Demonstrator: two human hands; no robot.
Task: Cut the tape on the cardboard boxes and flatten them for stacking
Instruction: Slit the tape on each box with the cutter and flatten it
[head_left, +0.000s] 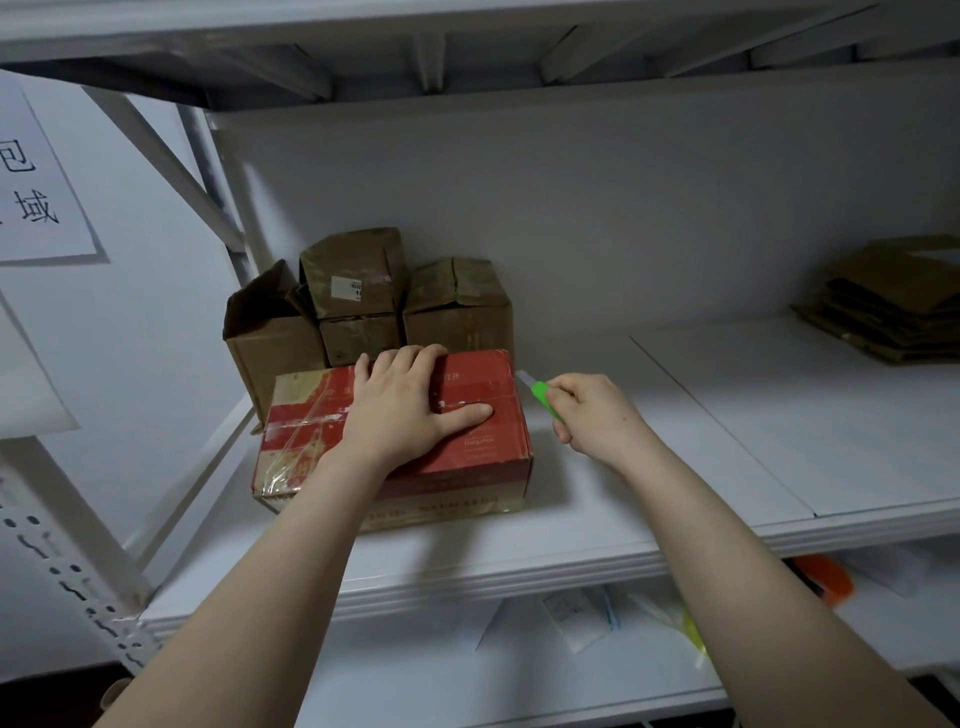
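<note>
Red box (483, 415) w/ clear tape, green cutter (546, 399), brown boxes (358, 280), white shelf (675, 441).

brown boxes (363, 301) crowd behind the red box (395, 441); shelf (727, 415) rightward lies open.

Reaching forward with both bare forearms. Pressing the left hand (410, 410) flat, fingers spread, thumb out, on the box (498, 447) top. Gripping a green cutter (546, 399) in the right hand (597, 415), fingers curled round the handle, wrist straight.
</note>
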